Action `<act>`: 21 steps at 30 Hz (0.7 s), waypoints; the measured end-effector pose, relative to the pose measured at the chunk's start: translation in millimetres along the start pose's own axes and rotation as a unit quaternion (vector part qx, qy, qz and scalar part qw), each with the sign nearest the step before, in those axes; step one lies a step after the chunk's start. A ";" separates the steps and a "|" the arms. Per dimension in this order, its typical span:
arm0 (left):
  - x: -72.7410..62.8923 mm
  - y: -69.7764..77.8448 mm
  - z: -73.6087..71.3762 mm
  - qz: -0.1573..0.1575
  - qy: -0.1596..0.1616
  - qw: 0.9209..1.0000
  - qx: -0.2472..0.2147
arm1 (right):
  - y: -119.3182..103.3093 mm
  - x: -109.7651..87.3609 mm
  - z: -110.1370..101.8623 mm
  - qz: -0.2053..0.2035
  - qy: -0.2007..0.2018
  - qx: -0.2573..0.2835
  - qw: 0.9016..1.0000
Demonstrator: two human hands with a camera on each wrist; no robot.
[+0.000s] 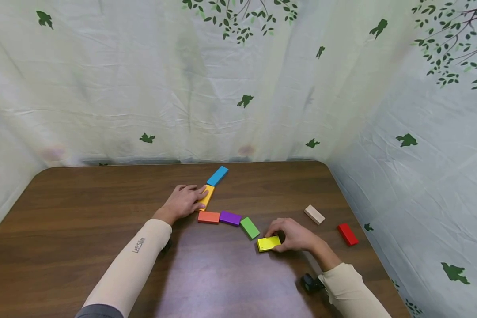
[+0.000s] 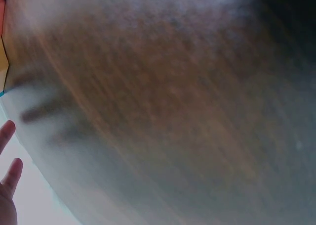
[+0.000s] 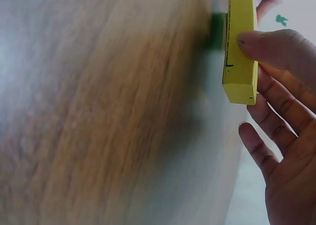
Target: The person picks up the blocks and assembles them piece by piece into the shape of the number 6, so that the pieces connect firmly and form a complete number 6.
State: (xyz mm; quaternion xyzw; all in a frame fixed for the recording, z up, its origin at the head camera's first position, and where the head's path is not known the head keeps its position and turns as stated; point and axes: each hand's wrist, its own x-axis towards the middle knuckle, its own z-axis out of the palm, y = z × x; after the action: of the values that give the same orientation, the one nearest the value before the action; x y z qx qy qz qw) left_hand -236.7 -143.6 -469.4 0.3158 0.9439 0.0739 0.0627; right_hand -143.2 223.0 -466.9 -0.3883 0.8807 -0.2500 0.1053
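Note:
My left hand (image 1: 182, 202) lies at an orange-yellow block (image 1: 208, 195), thumb and forefinger reaching across it in the head view. Two of that hand's fingers (image 2: 12, 173) stretch out straight in the left wrist view. Beyond this block sits a blue block (image 1: 217, 176), end to end with it. An orange-red block (image 1: 208, 217), a purple block (image 1: 230, 218) and a green block (image 1: 250, 228) continue the curved row. At its near right end, my right hand (image 1: 296, 236) pinches a bright yellow block (image 1: 268, 244), thumb (image 3: 276, 47) on its near face in the right wrist view.
To the right on the brown wooden table (image 1: 83, 229) lie a pale wood block (image 1: 314, 214) and a red block (image 1: 347, 234). A leaf-printed white curtain (image 1: 143, 88) hangs behind and beside the table. A black device (image 1: 311, 283) sits at the right wrist.

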 end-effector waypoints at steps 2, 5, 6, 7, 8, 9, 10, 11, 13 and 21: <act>0.4 0.3 -0.2 0.000 -0.001 1.000 0.000 | -1.2 1.4 0.1 -0.001 -0.006 -0.002 1.000; 1.0 1.1 -0.8 0.001 -0.001 1.000 -0.001 | -3.8 3.5 -0.3 -0.005 -0.011 0.000 1.000; 1.2 1.2 -0.8 0.002 0.000 1.000 -0.001 | -4.8 4.1 -0.7 -0.007 -0.011 -0.001 1.000; 1.3 1.5 -1.0 0.002 0.000 1.000 -0.001 | -6.1 4.9 -1.1 -0.009 -0.010 -0.002 1.000; 1.3 1.6 -1.2 0.004 0.001 1.000 0.000 | -7.0 5.5 -1.3 -0.012 -0.009 -0.004 1.000; 1.3 1.5 -1.3 0.004 0.002 1.000 0.000 | -8.2 6.2 -1.6 -0.015 -0.008 -0.006 1.000; 1.5 1.5 -1.1 0.003 0.001 1.000 0.000 | -9.0 6.7 -1.6 -0.018 -0.007 -0.010 1.000; 1.5 1.4 -1.0 0.001 0.000 1.000 -0.002 | -10.1 7.5 -1.9 -0.022 -0.005 -0.014 1.000; 1.6 0.8 -0.7 -0.002 -0.003 1.000 0.001 | -12.5 9.1 -1.7 -0.030 -0.004 -0.021 0.999; 1.2 0.6 -0.1 -0.007 -0.008 1.000 0.001 | -21.9 16.4 1.7 -0.046 -0.009 -0.037 0.998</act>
State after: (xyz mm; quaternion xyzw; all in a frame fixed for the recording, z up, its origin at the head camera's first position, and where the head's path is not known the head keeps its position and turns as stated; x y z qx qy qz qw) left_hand -237.3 -142.4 -469.2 0.3097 0.9456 0.0703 0.0702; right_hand -139.8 197.7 -456.8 -0.4347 0.8694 -0.2179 0.0874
